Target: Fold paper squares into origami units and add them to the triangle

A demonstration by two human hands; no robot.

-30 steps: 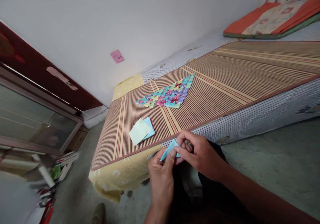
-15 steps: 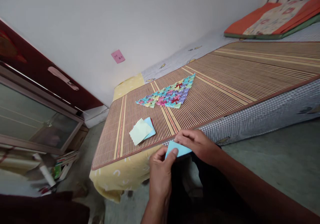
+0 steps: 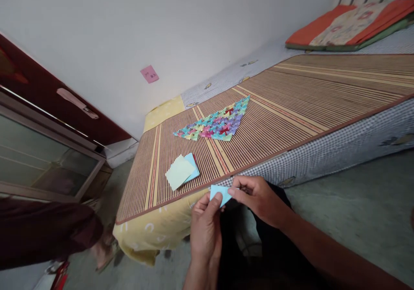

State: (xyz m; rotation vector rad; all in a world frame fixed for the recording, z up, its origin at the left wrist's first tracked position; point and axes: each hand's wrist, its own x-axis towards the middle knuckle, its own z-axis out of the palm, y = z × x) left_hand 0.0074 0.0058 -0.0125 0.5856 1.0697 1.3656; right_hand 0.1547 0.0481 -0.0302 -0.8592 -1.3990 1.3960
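A light blue folded sheet of paper is held between my two hands, just off the bed's front edge. My left hand pinches its left part, thumb on top. With thumb and fingertips my right hand grips its right corner. On the bamboo mat lies a small stack of paper squares, pale green over light blue, with a little red showing at the side. Farther back rests a triangular arrangement of many colourful folded paper pieces.
The striped bamboo mat covers the bed. An orange, floral and green folded quilt lies at the far right. A pink note is on the wall. At the lower left, another person's leg in dark trousers stands near a glass-fronted cabinet.
The blue paper now shows a smaller folded shape, and my right hand has shifted along its right side. Another person's leg has come farther into view at left.
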